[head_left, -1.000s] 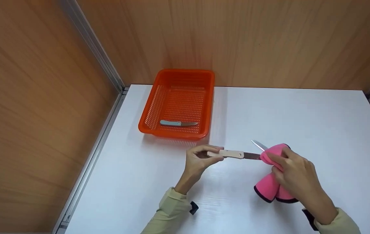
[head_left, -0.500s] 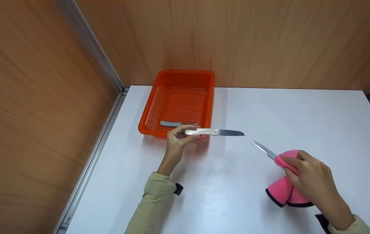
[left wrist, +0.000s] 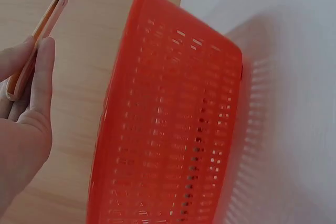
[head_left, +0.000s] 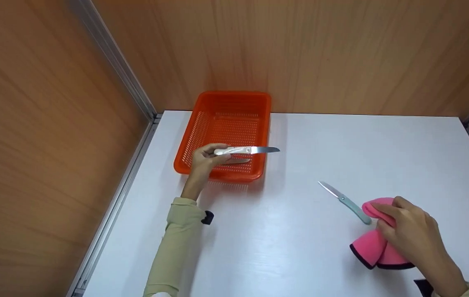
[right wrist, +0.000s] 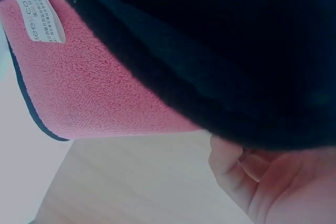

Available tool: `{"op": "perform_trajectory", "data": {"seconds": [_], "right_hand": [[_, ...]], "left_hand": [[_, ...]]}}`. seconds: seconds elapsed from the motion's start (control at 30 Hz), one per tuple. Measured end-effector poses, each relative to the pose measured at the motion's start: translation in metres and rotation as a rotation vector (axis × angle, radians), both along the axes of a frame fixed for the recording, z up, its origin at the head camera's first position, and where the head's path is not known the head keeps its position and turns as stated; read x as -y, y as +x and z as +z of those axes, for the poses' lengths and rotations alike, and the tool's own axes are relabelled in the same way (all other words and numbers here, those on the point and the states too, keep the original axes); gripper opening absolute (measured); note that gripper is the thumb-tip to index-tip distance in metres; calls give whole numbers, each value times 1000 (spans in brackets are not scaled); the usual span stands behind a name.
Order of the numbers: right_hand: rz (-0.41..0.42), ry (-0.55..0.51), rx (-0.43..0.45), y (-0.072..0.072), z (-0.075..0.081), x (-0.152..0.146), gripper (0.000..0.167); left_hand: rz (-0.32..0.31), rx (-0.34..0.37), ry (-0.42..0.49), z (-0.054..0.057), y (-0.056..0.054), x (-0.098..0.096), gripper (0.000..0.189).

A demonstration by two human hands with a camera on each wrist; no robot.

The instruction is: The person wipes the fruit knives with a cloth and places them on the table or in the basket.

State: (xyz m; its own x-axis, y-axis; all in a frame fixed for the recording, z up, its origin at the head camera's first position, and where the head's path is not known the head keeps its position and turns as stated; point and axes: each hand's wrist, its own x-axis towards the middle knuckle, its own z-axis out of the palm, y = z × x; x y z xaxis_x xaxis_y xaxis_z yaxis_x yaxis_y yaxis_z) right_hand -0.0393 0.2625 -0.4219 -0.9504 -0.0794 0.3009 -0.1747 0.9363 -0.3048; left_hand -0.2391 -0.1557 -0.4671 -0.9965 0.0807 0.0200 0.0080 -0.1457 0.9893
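Note:
My left hand (head_left: 205, 161) pinches a white-handled knife (head_left: 234, 151) over the near part of an orange basket (head_left: 267, 136), its blade pointing right past the rim. Below it a second knife (head_left: 238, 161) lies in the basket, its handle hidden by the hand. In the left wrist view the held knife (left wrist: 44, 30) is level with or above the basket's rim. Bunched in my right hand (head_left: 413, 231) is a pink cloth (head_left: 370, 249) with black edging. A knife with a pale green handle (head_left: 354, 209) lies on the table just left of the cloth.
The white table (head_left: 292, 247) meets a wooden panel (head_left: 341, 57) at the back and another wooden panel (head_left: 53, 144) at the left. A metal frame strip (head_left: 123, 173) runs along the left edge. The basket stands near the back left.
My left hand has carried the white-handled knife from the cloth, left and away, to over the basket. My right hand has drawn back rightward with the cloth, uncovering the green-handled knife.

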Motion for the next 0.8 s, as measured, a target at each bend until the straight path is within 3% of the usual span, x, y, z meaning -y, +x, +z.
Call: {"op": "perform_trajectory", "data": {"seconds": [0.1, 0.27, 0.43, 0.63, 0.8], "right_hand": [[-15, 4, 9, 2, -1, -4, 29], [-30, 8, 21, 5, -4, -11, 27], [-42, 4, 37, 8, -7, -15, 21], [-68, -2, 107, 12, -7, -19, 21], [-84, -2, 118, 16, -8, -23, 22]], "left_hand": [[26, 35, -53, -1, -12, 10, 30], [59, 108, -64, 1, -32, 22, 28], [90, 224, -75, 2, -50, 31, 30], [138, 416, -200, -2, -66, 36, 31], [137, 465, -251, -6, -74, 29, 33]]}}
